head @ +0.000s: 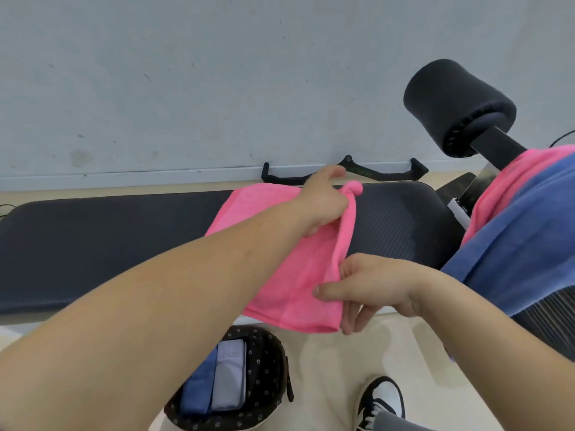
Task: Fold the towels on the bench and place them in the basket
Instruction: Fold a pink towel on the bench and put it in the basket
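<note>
**While a bright pink cloth towel is stretched across the long black padded desk**

As I watch the head feed, the left hand reaches over the desk and grips the far end of the pink towel. Its fingers are curled round the bunched edge, and a small knot of cloth pokes out just beside the knuckles. The right hand holds the same towel at its near right edge in a pinch, with the thumb on top and the fingers curled beneath the cloth. The pink towel looks doubled over, and a thick rolled edge runs down its right side between the two hands. Its far part lies over the desk, and its near end hangs past the front edge.

Just below that hanging end, I see a round dark basket with a small pale flower print standing on the floor. Inside it, a folded blue towel and a folded pale grey towel lie side by side, touching.

At the right end of the desk, a second pink towel and a large blue towel lie heaped together unfolded. A thick black foam roller sits above them on a post. A black bar handle lies against the grey wall behind the desk, and a black-and-white shoe shows on the floor near the basket.
</note>
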Motion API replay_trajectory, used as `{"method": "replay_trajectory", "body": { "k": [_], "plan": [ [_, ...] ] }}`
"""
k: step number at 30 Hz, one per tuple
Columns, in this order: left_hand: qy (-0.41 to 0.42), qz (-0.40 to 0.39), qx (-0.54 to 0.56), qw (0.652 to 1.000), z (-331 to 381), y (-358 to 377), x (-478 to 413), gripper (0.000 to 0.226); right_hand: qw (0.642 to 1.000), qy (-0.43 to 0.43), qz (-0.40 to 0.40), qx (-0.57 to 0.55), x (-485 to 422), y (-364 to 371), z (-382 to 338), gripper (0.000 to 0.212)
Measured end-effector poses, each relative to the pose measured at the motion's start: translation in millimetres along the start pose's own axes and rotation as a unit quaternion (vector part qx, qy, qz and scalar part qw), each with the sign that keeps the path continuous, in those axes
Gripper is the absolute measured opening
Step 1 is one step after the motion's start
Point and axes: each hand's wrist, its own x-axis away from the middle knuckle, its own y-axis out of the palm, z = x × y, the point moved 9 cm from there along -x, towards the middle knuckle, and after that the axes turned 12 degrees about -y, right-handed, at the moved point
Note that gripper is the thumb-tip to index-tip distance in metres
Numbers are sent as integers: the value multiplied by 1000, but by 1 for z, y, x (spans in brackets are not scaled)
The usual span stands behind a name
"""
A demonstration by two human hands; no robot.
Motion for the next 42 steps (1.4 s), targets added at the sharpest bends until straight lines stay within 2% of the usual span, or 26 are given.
{"method": "replay_trajectory", "body": {
  "k": [3,6,10,13,16,18,25,28,29,30,32,33,36,39,42],
  "plan": [
    [21,53,15,998,14,-39,10,39,997,-33,66,-21,-8,0,-19,34],
    [25,100,-5,995,10,-94,18,45,993,-65,91,-42,-27,18,-52,31],
    [-29,131,3,991,-21,-158,17,40,987,-97,101,-81,-58,49,-90,29],
    [-57,121,14,991,-42,-185,14,30,980,-111,113,-120,-81,70,-107,36],
    [-115,55,-8,992,-75,-186,10,51,978,-104,115,-139,-102,83,-113,35],
    [-120,43,-48,991,-91,-187,4,65,981,-81,99,-143,-112,92,-112,34],
    [-36,101,-85,991,-85,-194,-5,61,976,-69,100,-182,-126,97,-120,32],
    [-9,135,-163,977,-80,-199,4,69,977,-82,86,-179,-121,89,-125,34],
    [-6,160,-210,964,-79,-205,10,69,976,-101,119,-154,-120,72,-125,30],
    [-11,186,-255,949,-78,-211,20,63,969,-130,185,-97,-118,47,-124,25],
    [-54,199,-320,925,-84,-219,42,42,919,-172,337,106,-105,-5,-125,15],
    [-87,179,-335,921,-92,-218,51,42,892,-173,368,198,-101,-18,-123,14],
    [-146,104,-347,921,-111,-201,78,53,876,-151,310,337,-109,-16,-107,23],
    [-157,74,-292,941,-120,-186,88,46,844,-142,299,423,-106,-11,-110,24],
    [-177,72,-230,954,-125,-187,89,36,835,-72,276,470,-98,-11,-116,17]
  ]
}}
